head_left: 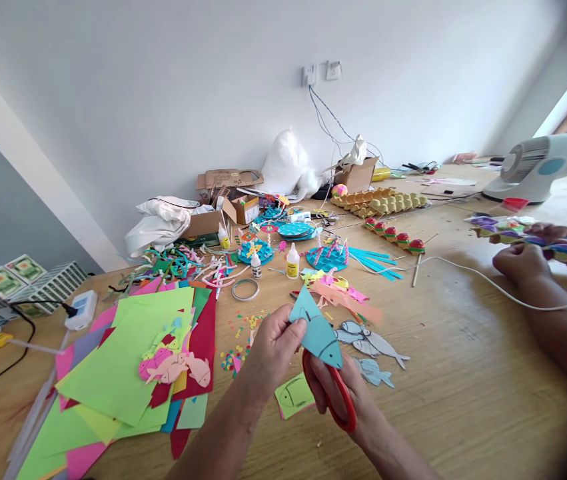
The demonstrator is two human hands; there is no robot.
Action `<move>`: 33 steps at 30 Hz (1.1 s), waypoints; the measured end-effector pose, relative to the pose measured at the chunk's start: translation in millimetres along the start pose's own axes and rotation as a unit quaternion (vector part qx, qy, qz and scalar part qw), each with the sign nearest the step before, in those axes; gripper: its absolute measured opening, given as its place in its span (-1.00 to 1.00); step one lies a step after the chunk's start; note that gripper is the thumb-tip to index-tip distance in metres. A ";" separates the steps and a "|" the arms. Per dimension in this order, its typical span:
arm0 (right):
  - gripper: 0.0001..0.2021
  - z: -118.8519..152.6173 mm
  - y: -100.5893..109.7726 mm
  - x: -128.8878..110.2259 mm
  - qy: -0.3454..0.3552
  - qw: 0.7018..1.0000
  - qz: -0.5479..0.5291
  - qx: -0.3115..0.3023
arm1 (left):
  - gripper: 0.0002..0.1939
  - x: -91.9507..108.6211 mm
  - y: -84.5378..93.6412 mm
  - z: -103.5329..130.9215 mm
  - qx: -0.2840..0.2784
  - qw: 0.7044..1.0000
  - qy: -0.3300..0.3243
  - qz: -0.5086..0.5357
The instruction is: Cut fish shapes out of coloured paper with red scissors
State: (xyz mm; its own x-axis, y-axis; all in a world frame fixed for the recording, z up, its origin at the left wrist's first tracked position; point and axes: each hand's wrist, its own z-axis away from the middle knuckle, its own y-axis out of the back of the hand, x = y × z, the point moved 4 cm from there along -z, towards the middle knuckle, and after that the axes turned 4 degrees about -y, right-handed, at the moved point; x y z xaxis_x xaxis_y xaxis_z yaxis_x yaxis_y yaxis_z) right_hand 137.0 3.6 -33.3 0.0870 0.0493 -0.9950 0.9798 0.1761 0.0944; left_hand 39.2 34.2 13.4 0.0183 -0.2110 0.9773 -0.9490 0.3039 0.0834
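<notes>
no legible text, glue bottle labels (292, 268) and cardboard box (229, 178) markings too blurred

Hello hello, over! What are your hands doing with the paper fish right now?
Left hand pinching the blue paper fish. Right hand working the red scissors under it. Cut-out fish lie just beyond on the table; another person's hands far right, apart.

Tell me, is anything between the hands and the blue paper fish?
No. The left hand pinches the blue fish directly, and the right hand works the red scissors right at its lower edge. Nothing visible sits between them.
</notes>
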 end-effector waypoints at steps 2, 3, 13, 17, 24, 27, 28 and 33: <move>-0.54 -0.1 -0.1 1.7 -0.008 1.000 -0.003 0.000 | -0.73 0.5 0.3 -0.1 -0.004 1.000 -0.003 -0.003; -0.55 -0.1 -0.2 2.7 -0.012 1.000 -0.004 -0.001 | -0.71 1.2 0.6 -0.1 -0.005 1.000 -0.007 -0.007; -0.49 0.7 2.7 -7.9 0.002 0.999 0.025 -0.037 | -0.71 4.9 3.2 -0.1 0.004 0.997 -0.019 -0.076; -0.47 0.4 5.7 -7.3 0.010 0.998 0.041 -0.043 | -0.71 2.8 1.6 -0.3 -0.009 0.997 -0.002 -0.070; -0.44 0.1 3.4 -5.7 0.004 0.999 0.026 -0.038 | -0.72 1.0 0.8 -0.5 -0.015 0.998 -0.003 -0.059; -0.47 0.0 2.5 -2.6 -0.007 1.000 0.012 -0.027 | -0.72 -0.1 1.2 -0.7 -0.025 0.998 -0.003 -0.054; -0.48 0.1 2.3 -1.4 -0.009 1.000 0.009 -0.026 | -0.72 -0.4 1.4 -0.7 -0.029 0.998 -0.003 -0.052; -0.50 0.7 3.2 -1.6 -0.001 1.000 0.004 -0.030 | -0.71 -2.3 2.5 -0.3 -0.039 0.998 -0.001 -0.046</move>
State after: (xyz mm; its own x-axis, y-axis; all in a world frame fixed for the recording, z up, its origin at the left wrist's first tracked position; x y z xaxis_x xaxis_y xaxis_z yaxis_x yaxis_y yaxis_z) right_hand 140.2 3.4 -31.4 0.0960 0.0489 -0.9942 0.9663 0.2351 0.1048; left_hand 37.0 35.7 11.4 0.1029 -0.2423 0.9647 -0.9160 0.3550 0.1869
